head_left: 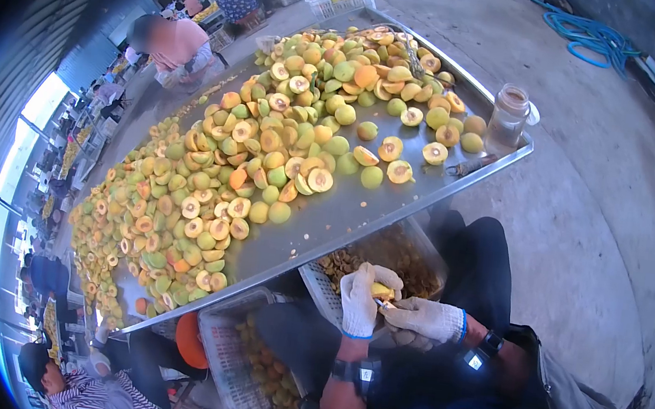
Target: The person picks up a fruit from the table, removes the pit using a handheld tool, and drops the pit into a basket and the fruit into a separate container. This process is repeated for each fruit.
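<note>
My left hand [363,299], in a white knitted glove with a blue cuff, is closed around a yellow stone fruit [382,291]. My right hand [424,318], gloved the same way, is closed close against it. A small tool [386,303] shows at the right fingertips, touching the fruit; its kind is mostly hidden by the fingers. Both hands are above a white plastic crate [323,290] holding brown fruit stones [340,266]. On the metal table [273,251] in front lies a large heap of yellow-green stone fruit [270,140], many halved with stones showing.
A clear jar [509,116] stands at the table's right corner, near a dark-tipped tool [471,165]. Another crate [242,366] with fruit stands left of my legs. A person in stripes [107,398] sits at lower left; others work farther back. A blue hose [589,36] lies on the floor.
</note>
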A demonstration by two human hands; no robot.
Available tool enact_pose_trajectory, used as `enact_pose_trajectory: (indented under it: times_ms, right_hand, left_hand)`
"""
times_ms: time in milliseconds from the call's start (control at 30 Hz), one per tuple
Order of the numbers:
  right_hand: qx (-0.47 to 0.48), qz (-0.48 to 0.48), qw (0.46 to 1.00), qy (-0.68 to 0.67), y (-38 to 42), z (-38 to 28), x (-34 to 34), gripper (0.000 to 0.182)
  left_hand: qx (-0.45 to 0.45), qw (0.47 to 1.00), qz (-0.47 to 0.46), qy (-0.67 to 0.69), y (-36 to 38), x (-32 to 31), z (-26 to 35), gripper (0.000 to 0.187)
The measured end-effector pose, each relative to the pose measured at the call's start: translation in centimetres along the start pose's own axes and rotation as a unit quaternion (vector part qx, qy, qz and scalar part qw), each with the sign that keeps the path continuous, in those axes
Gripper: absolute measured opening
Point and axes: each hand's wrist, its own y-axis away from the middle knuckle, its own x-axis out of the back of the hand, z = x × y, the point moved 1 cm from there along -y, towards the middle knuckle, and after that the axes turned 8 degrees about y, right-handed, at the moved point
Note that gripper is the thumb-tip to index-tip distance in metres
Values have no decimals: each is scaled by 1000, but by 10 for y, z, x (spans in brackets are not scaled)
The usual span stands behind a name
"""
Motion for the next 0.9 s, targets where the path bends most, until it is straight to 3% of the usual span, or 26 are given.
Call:
enact_pose_trajectory:
  times_ms: [67, 200, 333, 500, 600, 733, 800, 900]
  right_hand:
    - [-18, -68, 996, -57, -1, 3, 5, 45]
    - [-32, -102, 990, -96, 3, 1, 7, 39]
    - [-14, -124, 984, -127, 5, 5, 9, 37]
    - [0, -152, 970, -188, -2, 11, 15, 33]
    - [14, -161, 964, -213, -4, 13, 15, 34]
    - [18, -177, 961, -214, -12, 19, 17, 36]
    - [48, -136, 963, -228, -13, 26, 18, 36]
    - [43, -73, 962, -260, -13, 27, 13, 38]
  left_hand:
    - [7, 999, -16, -36, 2, 5, -3, 59]
    - [8, 994, -98, -46, -5, 9, 2, 58]
    - [25, 991, -124, -34, -7, 10, -3, 58]
    - [19, 988, -44, 145, -7, 5, -22, 55]
    - [65, 977, 35, 201, -7, 6, -30, 51]
    - [102, 971, 41, 212, -10, 10, -30, 53]
    - [178, 910, 112, 359, -12, 15, -37, 49]
    - [150, 915, 152, 343, -17, 15, -42, 46]
